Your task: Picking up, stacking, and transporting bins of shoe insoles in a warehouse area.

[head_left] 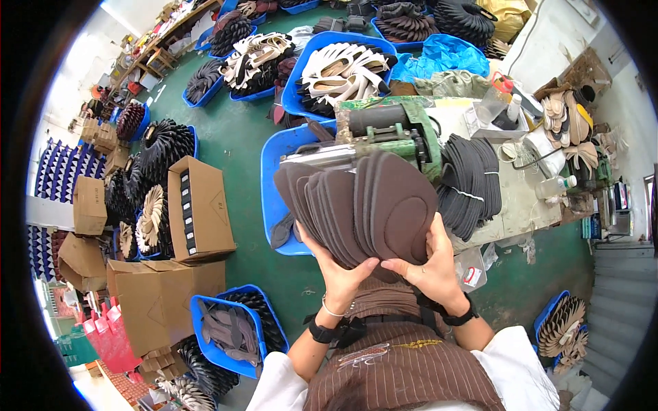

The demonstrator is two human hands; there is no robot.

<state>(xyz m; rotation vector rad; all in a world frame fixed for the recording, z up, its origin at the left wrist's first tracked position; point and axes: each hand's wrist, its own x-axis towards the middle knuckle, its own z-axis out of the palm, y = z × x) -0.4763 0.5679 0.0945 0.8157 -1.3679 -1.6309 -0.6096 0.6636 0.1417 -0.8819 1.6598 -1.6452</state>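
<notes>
Stack: here it is, front and centre, a fanned stack (397, 198) of dark brown, sole-shaped pieces, lifted in both hands above the apron (411, 380), broad rounded ends upward, the nearest piece showing a curved seam line.
Left hand: the left hand (340, 275) cups the lower left of the stack, thumb along the bottom edge, fingers round the side and partly hidden; the grip is closed on the pieces.
Right hand: the right hand (436, 274) matches it on the other side, thumb pressed to the lower front, fingers wrapped up the right edge, pinching the same stack.
Thumbs: tips nearly meet at the bottom, just beside each other.
Wrists: a black band on each, plus a thin bracelet (333, 314) on the left.
Machine: right behind the stack sits a green machine (421, 130) with metal rollers, partly covered from view.
Bench: to the right, the pale bench (524, 212) carries a tied bundle (471, 185) of dark grey pieces and, farther back, a white box (497, 127) holding bottles.
Tub: a blue tub (269, 205) stands below the machine, left of the stack.
Floor: green, with open cartons (214, 212) over to the left.
</notes>
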